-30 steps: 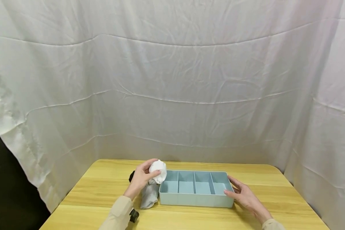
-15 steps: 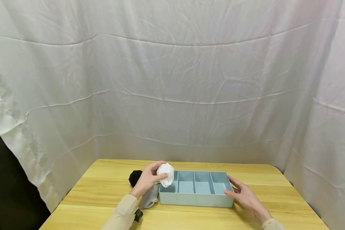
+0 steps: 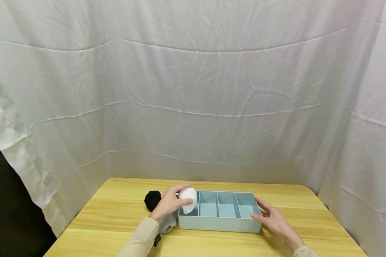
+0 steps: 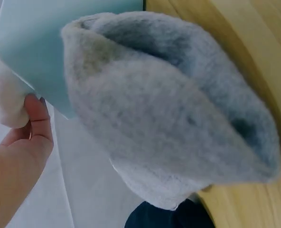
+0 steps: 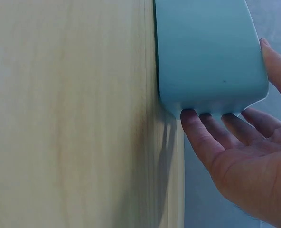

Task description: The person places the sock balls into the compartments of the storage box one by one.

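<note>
Left hand (image 3: 169, 206) grips a balled white sock (image 3: 188, 196); right hand (image 3: 271, 219) lies open-fingered.
Sock over leftmost compartment of light-blue plastic divided tray (image 3: 218, 224); right fingers touch its end.

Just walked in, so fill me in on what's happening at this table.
A person sits at a wooden table with a light blue divided tray in front of them. Their left hand holds a balled-up white sock at the tray's leftmost compartment, partly inside it. The right hand rests against the tray's right end with straight fingers, steadying it. A grey sock lies on the table just left of the tray, and a rolled black sock sits behind it. The other three compartments hold nothing.
</note>
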Tool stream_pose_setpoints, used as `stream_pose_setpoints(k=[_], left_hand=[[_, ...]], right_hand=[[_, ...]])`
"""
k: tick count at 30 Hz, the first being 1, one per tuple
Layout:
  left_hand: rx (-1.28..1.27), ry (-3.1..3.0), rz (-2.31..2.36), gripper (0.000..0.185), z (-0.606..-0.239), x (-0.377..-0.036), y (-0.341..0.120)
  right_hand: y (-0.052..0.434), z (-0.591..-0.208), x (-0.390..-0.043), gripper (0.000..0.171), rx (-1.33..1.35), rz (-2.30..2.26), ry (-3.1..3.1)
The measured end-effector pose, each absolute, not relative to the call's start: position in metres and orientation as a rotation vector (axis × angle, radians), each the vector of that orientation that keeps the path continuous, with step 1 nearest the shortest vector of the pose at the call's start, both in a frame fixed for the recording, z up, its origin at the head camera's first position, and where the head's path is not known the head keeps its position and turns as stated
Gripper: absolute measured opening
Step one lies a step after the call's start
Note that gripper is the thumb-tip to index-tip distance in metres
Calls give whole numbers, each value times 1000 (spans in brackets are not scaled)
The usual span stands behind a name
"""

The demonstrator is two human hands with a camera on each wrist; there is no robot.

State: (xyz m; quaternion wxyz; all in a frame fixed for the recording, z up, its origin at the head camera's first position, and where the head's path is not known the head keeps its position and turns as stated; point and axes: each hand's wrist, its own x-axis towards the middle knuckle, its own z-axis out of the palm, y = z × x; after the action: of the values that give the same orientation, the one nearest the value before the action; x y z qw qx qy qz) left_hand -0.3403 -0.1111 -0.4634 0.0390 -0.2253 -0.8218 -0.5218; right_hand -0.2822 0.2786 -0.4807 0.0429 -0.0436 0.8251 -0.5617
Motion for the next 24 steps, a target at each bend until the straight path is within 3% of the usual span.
stream_pose_setpoints(k=[24], left_hand=[[-606,-2490,-1642,43,-469,-338,-120]], right_hand=[[278,-481,-282,78,-115,-1735,2504]])
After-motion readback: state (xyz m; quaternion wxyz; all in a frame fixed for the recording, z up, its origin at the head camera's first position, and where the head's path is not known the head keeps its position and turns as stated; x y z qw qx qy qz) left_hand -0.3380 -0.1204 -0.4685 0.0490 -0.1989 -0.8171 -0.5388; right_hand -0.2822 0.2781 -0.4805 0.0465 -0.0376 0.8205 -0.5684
